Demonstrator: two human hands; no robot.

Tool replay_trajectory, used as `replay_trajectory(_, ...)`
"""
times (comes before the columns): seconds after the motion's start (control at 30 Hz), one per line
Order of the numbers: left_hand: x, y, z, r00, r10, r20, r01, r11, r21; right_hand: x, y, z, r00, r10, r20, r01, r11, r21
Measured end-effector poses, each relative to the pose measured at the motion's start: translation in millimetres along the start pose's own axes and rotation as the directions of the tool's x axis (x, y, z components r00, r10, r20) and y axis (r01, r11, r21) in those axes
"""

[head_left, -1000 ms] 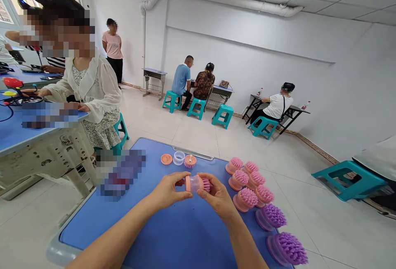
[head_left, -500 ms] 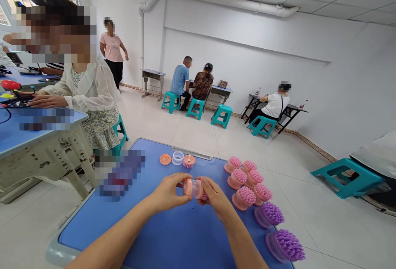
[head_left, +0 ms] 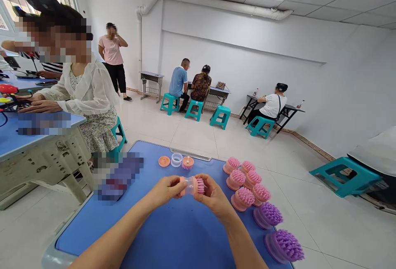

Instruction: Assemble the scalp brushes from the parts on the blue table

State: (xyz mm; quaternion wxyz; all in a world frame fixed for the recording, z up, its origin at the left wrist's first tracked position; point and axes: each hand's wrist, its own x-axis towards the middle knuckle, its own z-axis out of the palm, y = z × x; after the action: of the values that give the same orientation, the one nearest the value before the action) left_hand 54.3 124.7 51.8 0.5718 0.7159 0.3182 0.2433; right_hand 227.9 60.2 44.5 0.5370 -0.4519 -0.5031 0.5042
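Note:
My left hand (head_left: 163, 190) and my right hand (head_left: 213, 198) together hold a pink bristled brush with a clear plastic cylinder (head_left: 192, 185) above the blue work board (head_left: 173, 236). Its pink bristles point right. Just beyond my hands lie a flat coral disc (head_left: 164, 161), a clear plastic ring (head_left: 176, 159) and a pink brush head (head_left: 187, 163) with a small pin upright in it. Finished-looking pink brushes (head_left: 244, 186) stand in a group to the right, and purple brushes (head_left: 272, 227) sit nearer me.
A pixelated object (head_left: 117, 176) lies on the floor beyond the board's left edge. To the left, a seated co-worker's hands (head_left: 40, 105) rest at a blue table (head_left: 40, 137). A teal stool (head_left: 345, 176) stands on the right. Other people sit and stand farther back.
My hands have turned the brush so its bristles show again at the right. The view has shifted slightly, and the standing person has raised a hand to their face.

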Motion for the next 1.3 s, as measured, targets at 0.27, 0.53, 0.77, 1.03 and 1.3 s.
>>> replay_trajectory(0.27,0.1,-7.1,3.1,0.981,0.17,-0.097,-0.154,0.976,0.151,3.1,6.3,-3.7,0.967,0.239,-0.093,-0.246,0.966,-0.079)
replay_trajectory(0.53,3.7,-3.7,1.1,0.984,0.145,-0.102,-0.129,0.981,0.148,3.9,3.3,-6.4,1.0,0.026,-0.015,-0.025,0.999,0.044)
replay_trajectory(0.77,3.4,-3.7,3.5,0.978,0.184,-0.098,-0.167,0.972,0.163,7.6,2.9,-8.1,0.984,0.173,-0.047,-0.174,0.985,-0.005)
replay_trajectory(1.03,7.5,-10.1,-0.1,0.972,0.194,-0.134,-0.178,0.977,0.12,5.5,2.1,-8.3,0.993,0.09,-0.075,-0.097,0.991,-0.09)
replay_trajectory(1.3,4.9,-8.2,1.9,0.972,0.186,-0.142,-0.158,0.969,0.189,6.0,2.0,-10.5,0.984,0.149,-0.093,-0.158,0.982,-0.099)
